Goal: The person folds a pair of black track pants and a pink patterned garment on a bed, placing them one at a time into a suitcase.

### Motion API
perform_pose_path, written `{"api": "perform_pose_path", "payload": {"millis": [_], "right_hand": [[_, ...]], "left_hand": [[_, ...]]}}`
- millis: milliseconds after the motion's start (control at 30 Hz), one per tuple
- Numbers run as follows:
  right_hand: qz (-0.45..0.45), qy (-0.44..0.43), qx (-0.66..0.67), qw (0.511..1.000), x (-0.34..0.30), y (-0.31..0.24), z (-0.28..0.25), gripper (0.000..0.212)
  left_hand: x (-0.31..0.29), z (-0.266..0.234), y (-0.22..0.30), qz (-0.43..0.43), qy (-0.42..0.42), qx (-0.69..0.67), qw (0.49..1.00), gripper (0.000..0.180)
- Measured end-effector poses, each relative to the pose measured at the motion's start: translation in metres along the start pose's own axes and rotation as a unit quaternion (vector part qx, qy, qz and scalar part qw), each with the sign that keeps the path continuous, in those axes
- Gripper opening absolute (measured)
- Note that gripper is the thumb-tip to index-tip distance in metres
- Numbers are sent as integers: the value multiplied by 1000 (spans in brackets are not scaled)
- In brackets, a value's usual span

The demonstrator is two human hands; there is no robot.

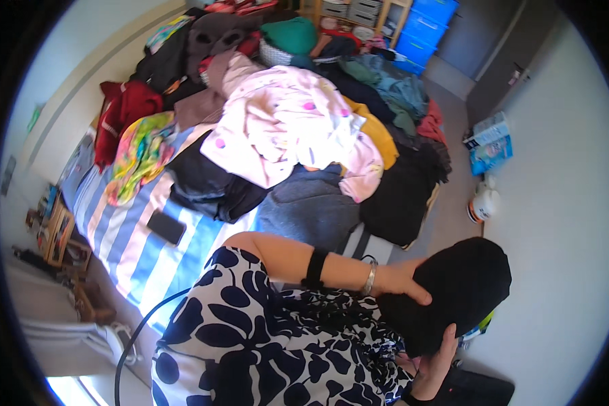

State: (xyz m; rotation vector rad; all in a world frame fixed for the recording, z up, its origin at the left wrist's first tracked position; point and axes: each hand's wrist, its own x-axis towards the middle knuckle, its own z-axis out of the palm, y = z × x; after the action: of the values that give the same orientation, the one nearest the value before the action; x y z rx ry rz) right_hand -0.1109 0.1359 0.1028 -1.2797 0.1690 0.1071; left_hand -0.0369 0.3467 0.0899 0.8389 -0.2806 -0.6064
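Observation:
A folded black cloth [463, 287], smooth and rounded at its upper end, is held off to the right, beside the white wall. I cannot make out what kind of garment it is. My left hand [404, 281], with a silver bracelet at the wrist, reaches across and grips its left side, thumb lying on top. From below, my right hand [440, 362] clasps the lower edge, its fingers partly hidden by the cloth. To the left is the bed with a large heap of clothes, topped by a pale pink garment with bright pink dots [284, 122].
A dark phone [166, 227] lies on the striped bedsheet [132, 250]. Black, grey and yellow clothes surround the pink one. A white bottle [484, 201] and a blue package [490, 154] stand along the right wall. Blue drawers [423, 34] are at the back. A black cable [132, 342] curves at lower left.

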Motion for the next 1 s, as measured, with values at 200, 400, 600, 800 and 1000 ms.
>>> {"api": "perform_pose_path", "payload": {"millis": [200,400,600,800,1000], "right_hand": [[-40,-162,-114,979,21,-2,10,61],[-4,-145,-151,978,26,3,-5,54],[0,-167,-165,972,32,10,-13,46],[11,-182,-228,956,41,10,-21,43],[14,-171,-248,953,38,15,-29,41]], "left_hand": [[-81,-50,80,190,217,69,955,90],[-220,-104,145,464,435,143,758,71],[-368,-158,169,546,617,128,552,68],[-484,-199,158,613,677,164,374,70],[-555,-237,98,602,730,133,294,76]]}}
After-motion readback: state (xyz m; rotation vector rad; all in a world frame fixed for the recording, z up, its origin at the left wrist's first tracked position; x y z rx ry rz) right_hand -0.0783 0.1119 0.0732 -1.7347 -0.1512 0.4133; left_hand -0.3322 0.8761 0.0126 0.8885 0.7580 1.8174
